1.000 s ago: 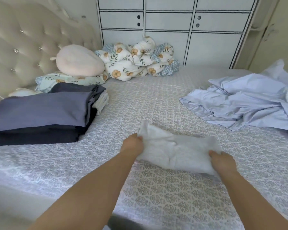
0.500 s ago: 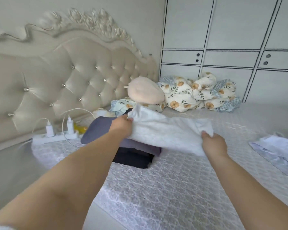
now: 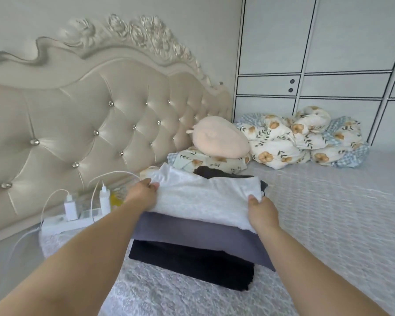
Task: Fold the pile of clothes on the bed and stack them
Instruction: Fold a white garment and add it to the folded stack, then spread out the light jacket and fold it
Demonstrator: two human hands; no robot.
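A folded white garment (image 3: 205,199), soft and lightly textured, lies across the top of a stack of folded clothes (image 3: 198,247) on the bed (image 3: 328,213). The left hand (image 3: 141,195) pinches the garment's left end, with the thumb on top and the fingers tucked beneath the cloth. The right hand (image 3: 262,213) grips its right near corner, fingers curled around the edge. The white piece sags a little between the two hands and its far left corner sticks up slightly.

Under it sits a grey-blue folded garment (image 3: 192,236), wider than the white one, and below that a black folded garment (image 3: 192,267). A darker piece (image 3: 209,172) shows behind the white one at the far side of the stack.

The stack stands near the head end of the bed, close to its left edge. Just left of it, along that edge by the tufted headboard (image 3: 89,124), a white power strip (image 3: 78,220) holds plugged chargers and cables. Beyond the stack lie a floral pillow (image 3: 205,160) with a pink plush cushion (image 3: 221,140) on it, and a bundled floral quilt (image 3: 306,140) against the white wardrobe (image 3: 328,53). To the right of the stack the patterned bedspread stretches open toward the bed's right side.
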